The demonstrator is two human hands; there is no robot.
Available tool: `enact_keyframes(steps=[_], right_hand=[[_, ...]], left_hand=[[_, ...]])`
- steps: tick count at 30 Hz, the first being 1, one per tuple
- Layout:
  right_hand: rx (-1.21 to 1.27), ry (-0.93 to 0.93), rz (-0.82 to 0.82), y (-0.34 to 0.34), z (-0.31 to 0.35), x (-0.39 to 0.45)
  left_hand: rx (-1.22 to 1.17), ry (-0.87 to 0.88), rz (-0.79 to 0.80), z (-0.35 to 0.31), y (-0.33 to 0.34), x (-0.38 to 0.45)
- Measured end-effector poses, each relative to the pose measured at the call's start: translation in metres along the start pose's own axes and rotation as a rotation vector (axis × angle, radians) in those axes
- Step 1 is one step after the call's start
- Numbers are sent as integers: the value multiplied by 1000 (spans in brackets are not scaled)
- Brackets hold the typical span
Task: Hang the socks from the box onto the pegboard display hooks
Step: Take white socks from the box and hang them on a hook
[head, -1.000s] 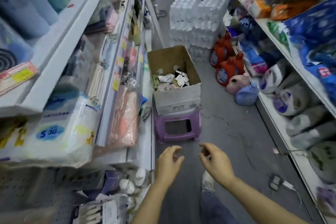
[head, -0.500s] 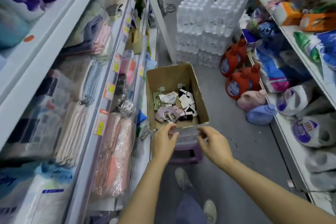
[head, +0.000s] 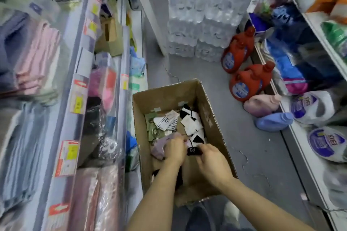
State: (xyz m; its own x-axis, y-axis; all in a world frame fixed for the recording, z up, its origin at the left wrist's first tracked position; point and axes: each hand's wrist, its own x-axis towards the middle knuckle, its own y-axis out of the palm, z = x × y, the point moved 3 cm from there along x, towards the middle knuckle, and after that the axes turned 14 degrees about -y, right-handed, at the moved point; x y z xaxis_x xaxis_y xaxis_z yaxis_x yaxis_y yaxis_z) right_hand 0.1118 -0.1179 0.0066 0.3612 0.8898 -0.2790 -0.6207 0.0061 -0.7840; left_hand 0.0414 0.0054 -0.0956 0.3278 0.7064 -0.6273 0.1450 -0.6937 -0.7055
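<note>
Reaching down into the open brown cardboard box (head: pixel 210 114) are both bare hands. The box sits on the grey floor in the shop aisle, at about six o'clock in the view.

The left hand (head: pixel 173 149) is curled over the soft pale purple socks (head: pixel 159 148) near the bottom left of the box. It looks like the fingers grip them, but the picture is blurry there, so I cannot be sure.

The right hand (head: pixel 210 161) is just beside it, at three o'clock from the left hand. Its fingers pinch a small black sock bundle with white marks (head: pixel 193 151).

More socks lie loose in the box at twelve o'clock from the hands. There is a white sock with thin dark stripes (head: pixel 166 121), some black and white socks (head: pixel 191 122) and a green pair (head: pixel 154 133).

At one o'clock from the box stand two red plastic jugs with blue labels (head: pixel 244 73). Behind them, at twelve o'clock, is a tall stack of wrapped clear water bottles (head: pixel 204 13). At nine o'clock is a shelf with yellow price tags (head: pixel 78 99).
</note>
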Motion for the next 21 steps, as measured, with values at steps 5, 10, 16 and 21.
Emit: enact_keyframes(steps=[5, 10, 16, 21], right_hand=[[-90, 99, 185, 27, -24, 26], [-77, 150, 301, 40, -38, 36], [459, 551, 90, 42, -45, 54], [1277, 944, -211, 54, -43, 79]], left_hand=[[340, 205, 50, -10, 58, 40], [391, 254, -38, -9, 72, 56], [-62, 85, -78, -9, 21, 51], [-362, 15, 23, -4, -10, 21]])
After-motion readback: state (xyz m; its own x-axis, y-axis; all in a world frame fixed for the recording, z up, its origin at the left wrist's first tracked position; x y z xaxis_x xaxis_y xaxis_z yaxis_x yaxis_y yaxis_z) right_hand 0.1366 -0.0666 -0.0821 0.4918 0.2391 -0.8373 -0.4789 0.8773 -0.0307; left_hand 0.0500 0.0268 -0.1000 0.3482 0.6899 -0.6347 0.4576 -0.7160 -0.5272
